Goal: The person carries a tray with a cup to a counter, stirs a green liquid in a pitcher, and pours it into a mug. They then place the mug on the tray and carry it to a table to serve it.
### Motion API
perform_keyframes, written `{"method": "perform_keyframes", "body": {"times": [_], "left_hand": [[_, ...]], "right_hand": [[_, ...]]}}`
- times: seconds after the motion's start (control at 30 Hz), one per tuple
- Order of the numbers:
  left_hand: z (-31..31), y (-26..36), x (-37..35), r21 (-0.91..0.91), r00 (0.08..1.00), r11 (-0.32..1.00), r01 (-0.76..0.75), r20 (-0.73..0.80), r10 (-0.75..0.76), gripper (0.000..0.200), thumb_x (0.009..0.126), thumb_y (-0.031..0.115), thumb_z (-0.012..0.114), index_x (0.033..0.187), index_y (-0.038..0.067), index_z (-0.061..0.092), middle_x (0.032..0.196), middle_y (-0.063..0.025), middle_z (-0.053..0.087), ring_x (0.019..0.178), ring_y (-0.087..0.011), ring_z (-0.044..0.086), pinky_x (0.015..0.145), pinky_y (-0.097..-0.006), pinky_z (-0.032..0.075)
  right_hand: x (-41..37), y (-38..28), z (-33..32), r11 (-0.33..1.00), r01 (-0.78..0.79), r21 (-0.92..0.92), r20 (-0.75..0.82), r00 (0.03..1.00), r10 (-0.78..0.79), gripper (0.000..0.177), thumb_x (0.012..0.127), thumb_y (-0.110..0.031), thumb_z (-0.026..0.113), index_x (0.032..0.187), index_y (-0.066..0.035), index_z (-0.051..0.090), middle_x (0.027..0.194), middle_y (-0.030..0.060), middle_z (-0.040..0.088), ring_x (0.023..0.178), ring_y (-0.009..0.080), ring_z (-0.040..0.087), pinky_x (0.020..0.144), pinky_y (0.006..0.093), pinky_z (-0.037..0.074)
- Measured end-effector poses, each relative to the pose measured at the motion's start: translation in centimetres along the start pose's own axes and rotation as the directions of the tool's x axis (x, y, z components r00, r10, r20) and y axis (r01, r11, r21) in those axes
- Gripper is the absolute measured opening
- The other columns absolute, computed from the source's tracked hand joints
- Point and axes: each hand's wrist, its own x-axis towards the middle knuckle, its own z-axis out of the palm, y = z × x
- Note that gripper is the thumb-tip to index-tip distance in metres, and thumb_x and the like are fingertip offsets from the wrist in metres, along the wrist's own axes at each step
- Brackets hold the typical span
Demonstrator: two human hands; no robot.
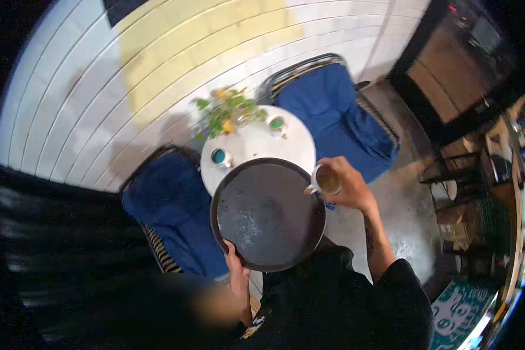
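A round dark tray [268, 216] with pale smudges on its surface is held level in front of me. My left hand [234, 261] grips its near left rim, thumb on top and the other fingers beneath. In my right hand [351, 184] is a white cup [316, 185] with brown contents, the fingers wrapped round its right side. The cup overlaps the tray's right edge in this view. Just beyond the tray stands a round white table [256, 146], partly hidden by it.
On the table are a leafy plant [230, 114] and two more cups, a left cup [220, 156] and a right cup [277, 124], both teal inside. Blue-cushioned chairs flank it, a left chair [166, 192] and a right chair [318, 96]. A white wall [175, 52] rises behind.
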Motion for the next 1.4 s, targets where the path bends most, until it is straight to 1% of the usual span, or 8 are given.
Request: {"method": "perform_keyframes", "body": {"times": [0.27,0.67,0.77,0.83,1.03,1.13,1.23,1.4], "left_hand": [[8.1,-8.0,1.9,0.394,0.899,0.874,0.283,0.208,-0.385,0.059,0.096,0.044,0.051,0.137,0.002,0.039,0.130,-0.0157,0.051,0.111,-0.0323,0.056,0.088,-0.0479,0.051],[22.4,-24.0,-6.5,0.848,0.664,0.490,0.200,0.250,-0.705,0.067,0.094,0.047,0.054,0.142,0.005,0.034,0.136,-0.0146,0.047,0.120,-0.0348,0.050,0.096,-0.0537,0.045],[25.4,-30.4,-8.5,0.834,0.468,0.536,0.130,0.425,-0.775,0.072,0.092,0.051,0.054,0.143,0.005,0.032,0.140,-0.0151,0.044,0.123,-0.0354,0.048,0.097,-0.0543,0.044],[27.8,-33.3,-11.2,0.888,0.630,0.425,0.175,0.231,-0.742,0.064,0.093,0.045,0.058,0.135,0.001,0.042,0.130,-0.0144,0.053,0.113,-0.0319,0.055,0.094,-0.0462,0.048],[34.1,-44.0,-14.4,0.848,0.361,0.487,0.209,0.395,-0.845,0.067,0.091,0.047,0.058,0.135,-0.002,0.042,0.131,-0.0150,0.053,0.116,-0.0316,0.055,0.096,-0.0460,0.048],[36.6,-48.4,-14.3,0.849,0.326,0.487,0.203,0.410,-0.852,0.066,0.091,0.047,0.059,0.134,-0.001,0.042,0.131,-0.0143,0.053,0.116,-0.0312,0.055,0.097,-0.0465,0.048],[39.3,-52.2,-14.9,0.846,0.314,0.497,0.194,0.427,-0.848,0.066,0.092,0.048,0.057,0.134,-0.001,0.043,0.130,-0.0144,0.054,0.115,-0.0321,0.056,0.097,-0.0480,0.047],[46.0,-55.7,-18.1,0.882,0.311,0.408,0.235,0.330,-0.891,0.063,0.094,0.049,0.052,0.133,-0.001,0.044,0.129,-0.0154,0.056,0.113,-0.0328,0.057,0.096,-0.0481,0.048]], "right_hand": [[-13.1,-1.2,-1.9,0.988,-0.149,-0.027,0.004,0.989,0.149,0.078,0.055,-0.012,0.081,0.128,-0.015,0.052,0.114,0.0128,0.054,0.108,0.0331,0.056,0.089,0.0411,0.049],[-31.6,4.7,-7.0,0.776,-0.630,0.016,-0.431,0.697,0.574,0.078,0.059,-0.013,0.081,0.131,-0.022,0.053,0.120,0.0109,0.053,0.111,0.0336,0.055,0.093,0.0422,0.048],[-36.4,7.5,-9.9,0.761,-0.642,0.095,-0.498,0.631,0.594,0.082,0.061,-0.013,0.081,0.136,-0.020,0.048,0.122,0.0137,0.051,0.113,0.0349,0.052,0.095,0.0427,0.046],[-39.1,9.7,-11.0,0.733,-0.660,0.164,-0.582,0.535,0.612,0.089,0.062,-0.012,0.080,0.141,-0.014,0.040,0.126,0.0176,0.047,0.116,0.0368,0.049,0.097,0.0430,0.045],[-44.8,12.2,-15.1,0.561,-0.758,0.333,-0.799,0.089,0.594,0.073,0.075,-0.020,0.079,0.135,-0.006,0.040,0.116,0.0170,0.051,0.102,0.0301,0.059,0.083,0.0388,0.050],[-46.6,15.4,-14.9,0.561,-0.488,0.669,-0.653,-0.026,0.757,0.044,0.083,-0.021,0.074,0.114,0.002,0.052,0.079,0.0096,0.062,0.069,0.0145,0.062,0.063,0.0280,0.051],[-45.9,18.1,-17.0,0.500,-0.085,0.862,-0.488,0.129,0.863,0.035,0.094,-0.017,0.061,0.122,0.002,0.052,0.089,0.0075,0.064,0.075,0.0124,0.063,0.062,0.0269,0.052],[-43.8,24.8,-20.8,0.454,0.075,0.888,-0.459,0.195,0.867,0.041,0.099,-0.021,0.052,0.135,-0.003,0.046,0.106,0.0116,0.064,0.072,0.0125,0.063,0.061,0.0259,0.053]]}}
